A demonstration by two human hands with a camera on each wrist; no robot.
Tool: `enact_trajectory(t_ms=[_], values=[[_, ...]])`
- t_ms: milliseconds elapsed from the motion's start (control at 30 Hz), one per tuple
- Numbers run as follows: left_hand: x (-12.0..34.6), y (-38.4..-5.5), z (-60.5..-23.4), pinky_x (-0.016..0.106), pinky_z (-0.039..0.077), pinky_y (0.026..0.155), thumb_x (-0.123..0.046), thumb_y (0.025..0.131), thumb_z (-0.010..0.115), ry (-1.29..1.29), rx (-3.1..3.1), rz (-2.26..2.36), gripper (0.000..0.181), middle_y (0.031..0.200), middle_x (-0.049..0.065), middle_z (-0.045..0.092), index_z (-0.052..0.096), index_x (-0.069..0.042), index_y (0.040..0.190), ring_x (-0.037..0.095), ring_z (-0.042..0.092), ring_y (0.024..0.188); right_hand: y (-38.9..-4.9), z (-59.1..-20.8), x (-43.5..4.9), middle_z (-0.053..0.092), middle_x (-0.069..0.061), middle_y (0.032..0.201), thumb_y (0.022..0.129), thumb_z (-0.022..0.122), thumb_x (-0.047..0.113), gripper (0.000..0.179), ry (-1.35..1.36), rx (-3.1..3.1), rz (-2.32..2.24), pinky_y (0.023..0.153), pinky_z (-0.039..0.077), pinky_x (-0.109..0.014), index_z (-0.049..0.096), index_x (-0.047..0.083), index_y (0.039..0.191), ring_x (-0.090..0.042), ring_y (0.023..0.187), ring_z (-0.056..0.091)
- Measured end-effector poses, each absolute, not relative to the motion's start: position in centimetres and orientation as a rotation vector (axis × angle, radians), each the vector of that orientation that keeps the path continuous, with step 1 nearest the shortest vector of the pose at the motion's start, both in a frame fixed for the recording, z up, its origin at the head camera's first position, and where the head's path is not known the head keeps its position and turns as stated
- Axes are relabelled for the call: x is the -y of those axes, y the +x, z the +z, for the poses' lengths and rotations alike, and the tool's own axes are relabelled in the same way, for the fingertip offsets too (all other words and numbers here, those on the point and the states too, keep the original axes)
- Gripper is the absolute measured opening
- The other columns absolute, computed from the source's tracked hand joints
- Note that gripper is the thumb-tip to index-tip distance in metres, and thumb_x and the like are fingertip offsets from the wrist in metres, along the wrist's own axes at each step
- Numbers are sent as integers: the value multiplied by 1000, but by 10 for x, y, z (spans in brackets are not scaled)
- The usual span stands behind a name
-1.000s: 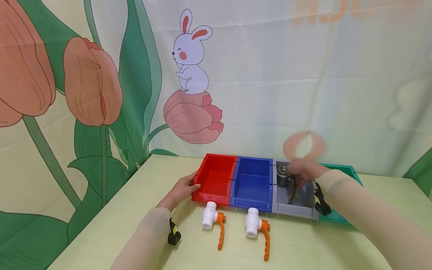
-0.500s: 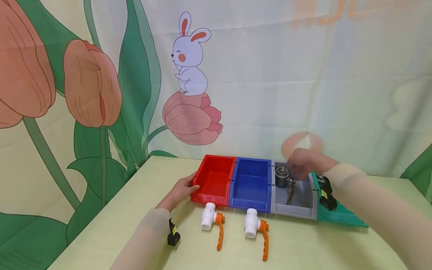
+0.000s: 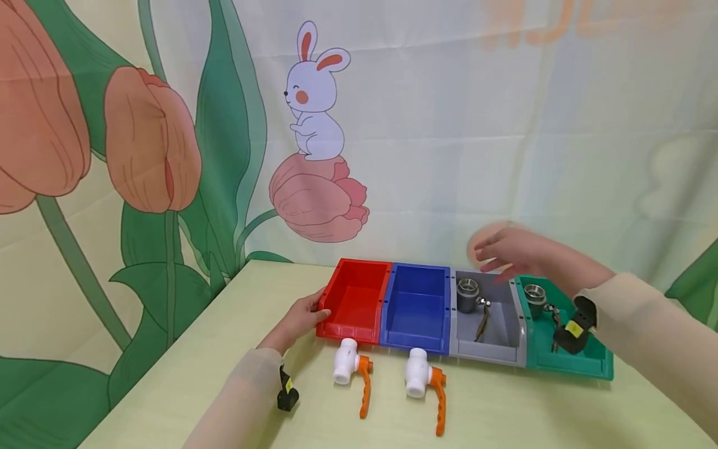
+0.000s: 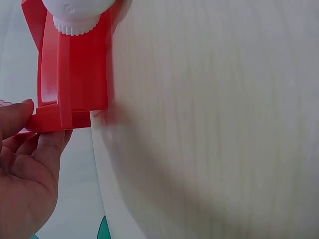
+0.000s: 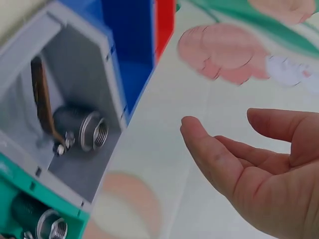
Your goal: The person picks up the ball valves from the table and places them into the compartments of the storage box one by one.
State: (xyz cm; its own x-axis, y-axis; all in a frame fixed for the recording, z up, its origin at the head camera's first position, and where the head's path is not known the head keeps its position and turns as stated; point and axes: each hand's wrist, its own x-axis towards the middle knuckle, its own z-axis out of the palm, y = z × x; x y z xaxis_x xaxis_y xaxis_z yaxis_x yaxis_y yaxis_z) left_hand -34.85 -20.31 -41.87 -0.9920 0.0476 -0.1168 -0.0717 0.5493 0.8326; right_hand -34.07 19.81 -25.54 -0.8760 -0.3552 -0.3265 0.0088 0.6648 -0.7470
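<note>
My left hand (image 3: 300, 320) pinches the side rim of the red bin (image 4: 77, 69), thumb on one face and fingers on the other. My right hand (image 3: 518, 252) hovers over the back of the grey bin (image 3: 488, 353), fingers spread and holding nothing. Inside the grey bin a metal ball valve (image 3: 468, 295) stands at the back left, its brownish lever (image 5: 42, 94) pointing to the front. A similar metal valve (image 3: 535, 300) is in the green bin (image 3: 597, 365), partly hidden by the black wrist camera. In the right wrist view the thumb and fingers are clearly apart.
Between the red and grey bins sits the blue bin (image 3: 417, 312); all four join in one row. Two white plastic valves (image 3: 346, 362) with orange handles lie on the table in front of the red and blue bins. A printed cloth (image 3: 426, 156) hangs behind.
My right hand has let go of the metal valve in the grey bin, then risen and moved right. The green bin's valve has come into sight. My left hand stays on the red bin.
</note>
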Motion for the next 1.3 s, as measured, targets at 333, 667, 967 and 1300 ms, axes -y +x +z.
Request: enact_trajectory(t_ms=[333, 667, 967, 1300], values=[[202, -346, -419, 50, 50, 114, -9, 103, 57, -16, -2649, 1433, 62, 156, 21, 48, 32, -11, 161, 40, 50, 139, -289, -287, -196, 44, -31, 155, 108, 48, 17, 55, -440, -2458, -1266, 102, 59, -46, 34, -6, 155, -43, 135, 54], [202, -346, -422, 48, 51, 113, -11, 103, 59, -42, -2631, 1462, 64, 157, 17, 49, 32, -15, 161, 38, 51, 138, -263, -351, -184, 60, -28, 138, 101, 60, 10, 51, -338, -2421, -1293, 92, 63, -45, 47, -8, 147, -30, 116, 65], [201, -345, -420, 49, 50, 114, -10, 103, 57, -38, -2628, 1461, 64, 158, 18, 47, 31, -14, 162, 39, 49, 140, -259, -400, -173, 64, -25, 130, 99, 62, 6, 48, -232, -2321, -1359, 88, 64, -42, 51, -9, 142, -23, 107, 67], [202, -348, -420, 51, 49, 114, -8, 104, 55, -14, -2649, 1438, 61, 157, 23, 47, 32, -9, 160, 42, 49, 140, -257, -424, -154, 68, -17, 118, 94, 67, 6, 45, -153, -2344, -1328, 79, 65, -39, 57, -9, 136, -22, 98, 72]])
